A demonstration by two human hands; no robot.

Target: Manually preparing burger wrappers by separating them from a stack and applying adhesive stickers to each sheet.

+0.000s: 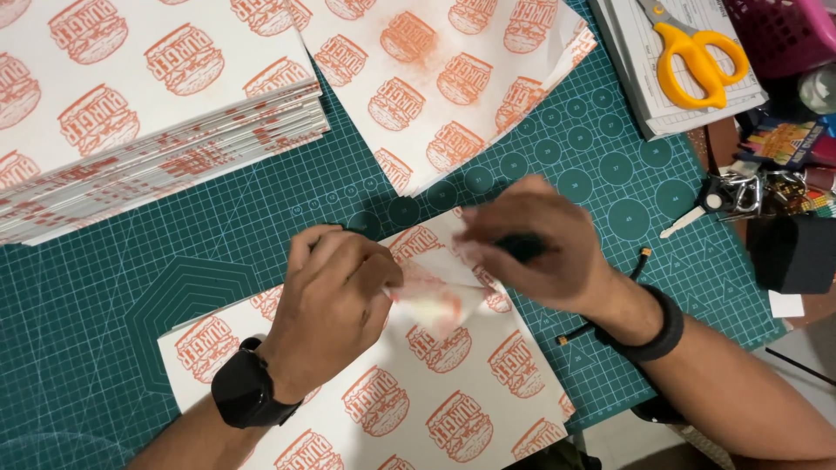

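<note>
Head view: both hands work on a printed paper sheet [409,392] lying on the green cutting mat [104,331]
Left hand [335,300]: fingers pinched on a folded corner of the sheet
Right hand [531,248]: blurred, closed around a dark object; cannot tell what
Open room: bare mat left of the sheet
Edges: paper stack [131,113] top left, yellow scissors [697,57] top right
Containers: pink basket [779,26], contents unclear
</note>
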